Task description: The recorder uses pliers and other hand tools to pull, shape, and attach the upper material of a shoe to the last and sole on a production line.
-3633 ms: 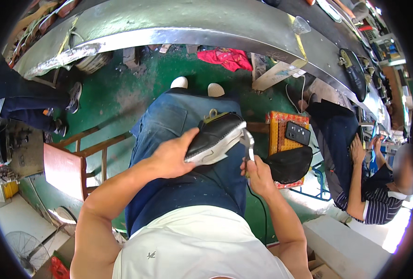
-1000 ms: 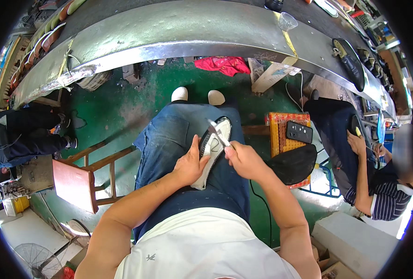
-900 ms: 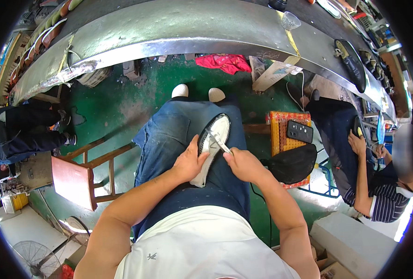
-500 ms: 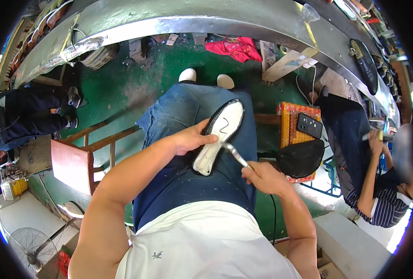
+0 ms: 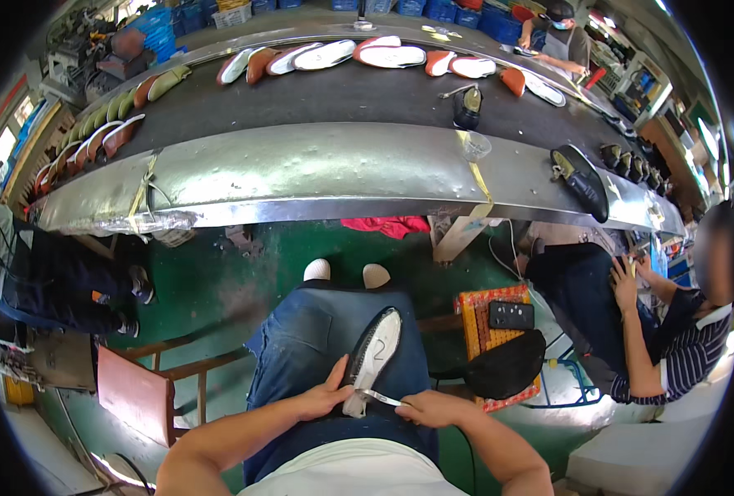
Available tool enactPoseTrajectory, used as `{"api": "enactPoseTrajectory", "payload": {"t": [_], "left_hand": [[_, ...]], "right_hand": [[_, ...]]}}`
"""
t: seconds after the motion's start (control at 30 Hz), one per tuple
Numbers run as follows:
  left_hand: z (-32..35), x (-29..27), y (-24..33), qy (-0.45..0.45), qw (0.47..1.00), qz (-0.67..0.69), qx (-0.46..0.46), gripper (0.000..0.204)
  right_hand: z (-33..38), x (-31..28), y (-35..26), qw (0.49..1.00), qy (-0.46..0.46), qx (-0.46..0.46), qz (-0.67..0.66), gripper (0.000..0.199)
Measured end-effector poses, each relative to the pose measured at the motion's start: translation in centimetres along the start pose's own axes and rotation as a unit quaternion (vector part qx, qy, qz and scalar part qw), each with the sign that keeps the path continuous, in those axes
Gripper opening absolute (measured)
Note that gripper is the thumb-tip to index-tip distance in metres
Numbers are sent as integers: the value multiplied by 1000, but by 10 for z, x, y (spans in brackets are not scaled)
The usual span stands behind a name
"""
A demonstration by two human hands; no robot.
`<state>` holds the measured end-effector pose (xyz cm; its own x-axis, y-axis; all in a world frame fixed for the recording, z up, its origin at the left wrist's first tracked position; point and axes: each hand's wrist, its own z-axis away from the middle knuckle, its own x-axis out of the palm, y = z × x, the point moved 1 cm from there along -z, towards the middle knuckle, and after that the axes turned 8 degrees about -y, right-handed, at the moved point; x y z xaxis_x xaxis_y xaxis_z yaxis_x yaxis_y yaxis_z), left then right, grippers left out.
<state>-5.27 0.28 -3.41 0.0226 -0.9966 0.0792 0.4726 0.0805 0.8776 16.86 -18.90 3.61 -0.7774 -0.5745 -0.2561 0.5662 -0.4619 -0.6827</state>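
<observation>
So there's a black shoe with a whitish sole [image 5: 372, 354] lying sole-up across the person's lap, on the blue jeans, toe pointing off toward 1 o'clock and heel end toward the body. The sole is looking pale and flat with a dark rim all the way around it, and there's a handwritten mark on it.

The left hand [image 5: 324, 398] is coming in from 7 o'clock and is clasping the shoe's edge near the heel, thumb up against the side, fingers curled under. The right hand [image 5: 433, 407] is coming in from 5 o'clock, clenched around a thin metal blade tool [image 5: 377, 397], whose tip is touching the heel end of the sole.

At 3 o'clock of the lap, an orange woven mat-like tray [image 5: 476, 324] is carrying a small black box-shaped device [image 5: 511, 315] and a dark rounded shoe upper [image 5: 503, 366] that's overhanging its lower edge.

Up at 12 o'clock, the long curved metal-edged worktop with a dark belt [image 5: 317, 165] is carrying rows of white, orange and black soles and shoes. At 3 o'clock another person's hand [image 5: 623, 283] is resting on dark trousers.
</observation>
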Motion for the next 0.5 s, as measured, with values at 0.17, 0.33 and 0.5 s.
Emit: {"api": "enactPoseTrajectory", "payload": {"t": [0.17, 0.33, 0.5], "left_hand": [[-1, 6, -1, 64, 992, -103, 36, 94], [-9, 4, 6, 128, 976, -167, 50, 92], [39, -32, 83, 124, 949, 287, 37, 71]], "right_hand": [[25, -20, -13, 997, 43, -33, -62, 46], [-9, -17, -20, 970, 227, -18, -87, 41], [46, -113, -21, 930, 367, -15, 5, 35]]}}
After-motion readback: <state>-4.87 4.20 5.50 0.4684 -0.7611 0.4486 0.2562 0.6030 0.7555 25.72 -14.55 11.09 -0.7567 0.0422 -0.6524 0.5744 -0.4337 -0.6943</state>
